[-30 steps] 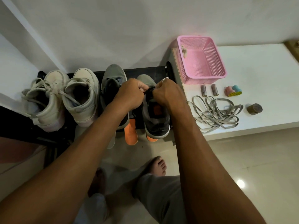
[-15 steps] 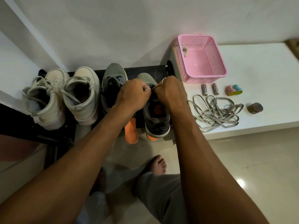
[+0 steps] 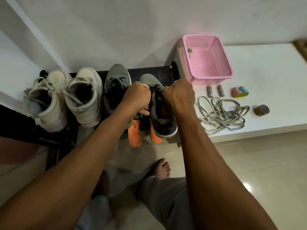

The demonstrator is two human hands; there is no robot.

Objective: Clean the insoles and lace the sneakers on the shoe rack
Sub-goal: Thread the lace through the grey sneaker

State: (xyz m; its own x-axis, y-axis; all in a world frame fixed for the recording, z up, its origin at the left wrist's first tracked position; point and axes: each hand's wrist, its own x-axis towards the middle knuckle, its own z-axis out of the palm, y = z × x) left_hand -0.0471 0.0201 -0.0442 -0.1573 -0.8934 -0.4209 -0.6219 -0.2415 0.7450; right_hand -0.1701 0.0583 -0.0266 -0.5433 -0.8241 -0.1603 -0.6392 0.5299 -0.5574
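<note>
Both forearms reach forward, knuckles up. Left hand [image 3: 136, 95] and right hand [image 3: 180, 95]: each grip clenched round the black lace [image 3: 155, 89] of the grey-and-black mesh sneaker [image 3: 166, 126], standing rightmost on the black shoe rack [image 3: 149, 72], beside the white table [image 3: 265, 72].

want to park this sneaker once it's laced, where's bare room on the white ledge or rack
Free: white ledge right of pink basket, behind the brown roll. Crowded: batteries and grey laces before the basket; four sneakers fill the rack, left hand and right hand gripping a black lace.
</note>
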